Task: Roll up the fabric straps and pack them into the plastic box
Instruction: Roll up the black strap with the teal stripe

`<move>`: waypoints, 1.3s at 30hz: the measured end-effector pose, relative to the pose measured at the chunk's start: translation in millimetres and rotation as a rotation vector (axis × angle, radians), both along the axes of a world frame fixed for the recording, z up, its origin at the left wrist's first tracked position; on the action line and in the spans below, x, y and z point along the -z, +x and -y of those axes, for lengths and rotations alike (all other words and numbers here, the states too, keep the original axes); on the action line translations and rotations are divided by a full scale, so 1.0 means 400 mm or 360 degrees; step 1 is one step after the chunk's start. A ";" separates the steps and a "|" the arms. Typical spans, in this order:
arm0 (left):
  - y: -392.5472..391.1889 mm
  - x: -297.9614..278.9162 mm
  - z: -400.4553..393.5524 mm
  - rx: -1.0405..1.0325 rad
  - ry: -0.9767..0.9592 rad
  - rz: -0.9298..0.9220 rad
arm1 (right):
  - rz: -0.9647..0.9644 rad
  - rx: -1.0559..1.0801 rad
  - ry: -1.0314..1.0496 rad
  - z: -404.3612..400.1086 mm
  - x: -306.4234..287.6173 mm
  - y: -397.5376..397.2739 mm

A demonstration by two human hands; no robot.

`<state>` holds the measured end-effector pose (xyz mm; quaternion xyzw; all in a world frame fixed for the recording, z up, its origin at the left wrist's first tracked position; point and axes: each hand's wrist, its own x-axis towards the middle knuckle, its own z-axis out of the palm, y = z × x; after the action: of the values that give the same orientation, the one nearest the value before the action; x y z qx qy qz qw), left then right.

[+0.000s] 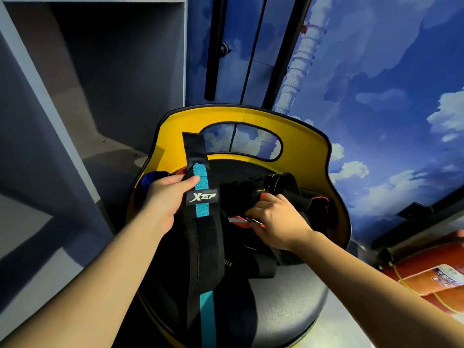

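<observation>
Blue sky and white clouds are painted on the wall (376,71) behind a yellow chair (251,121) with a round black seat (288,297). On the left stands a gray shelf (62,96). The person's left hand (163,197) pinches a long black strap with a teal stripe (202,217) between thumb and curled fingers. The strap hangs down over the near seat. The right hand (273,219) curls its fingers into a pile of dark straps (276,187) on the seat. A red tank (426,270) lies far right.
</observation>
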<state>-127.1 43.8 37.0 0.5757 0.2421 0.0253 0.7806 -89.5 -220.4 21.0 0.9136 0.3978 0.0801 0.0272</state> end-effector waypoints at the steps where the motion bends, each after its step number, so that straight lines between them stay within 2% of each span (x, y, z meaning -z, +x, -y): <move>1: 0.002 0.001 0.000 -0.0002 -0.0004 -0.0004 | -0.0006 -0.0027 -0.0036 -0.016 0.000 0.002; 4: 0.006 0.005 0.000 0.0000 -0.0021 -0.0001 | -0.0012 -0.0081 -0.0305 -0.043 0.019 0.015; 7: 0.006 0.006 0.003 0.0000 -0.0033 0.0015 | 0.0095 0.0001 -0.0333 -0.050 0.025 0.018; 10: 0.007 0.004 0.002 -0.0006 -0.0013 0.0019 | 0.0170 0.0042 -0.0009 -0.049 0.018 0.017; 16: -0.005 -0.030 0.017 0.0025 -0.0022 0.0119 | -0.0135 0.0462 0.0617 -0.029 -0.067 0.034; 20: -0.032 -0.080 0.039 0.0035 -0.0105 0.0188 | -0.0308 0.0555 0.0954 -0.021 -0.163 0.034; 27: -0.067 -0.177 0.057 -0.0021 -0.0127 0.0207 | -0.0310 0.0790 0.1292 -0.007 -0.292 0.051; 34: -0.078 -0.212 0.077 0.0064 -0.0265 0.0182 | -0.0854 0.1087 0.1691 0.009 -0.312 0.080; 39: -0.053 -0.235 0.125 0.0287 -0.0175 0.0243 | -0.0976 0.1097 0.1690 0.008 -0.307 0.090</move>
<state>-148.4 -6.4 130.8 0.5480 0.1302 -0.0145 0.8261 -53.6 -223.6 143.8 0.8587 -0.0176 -0.0109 -0.5120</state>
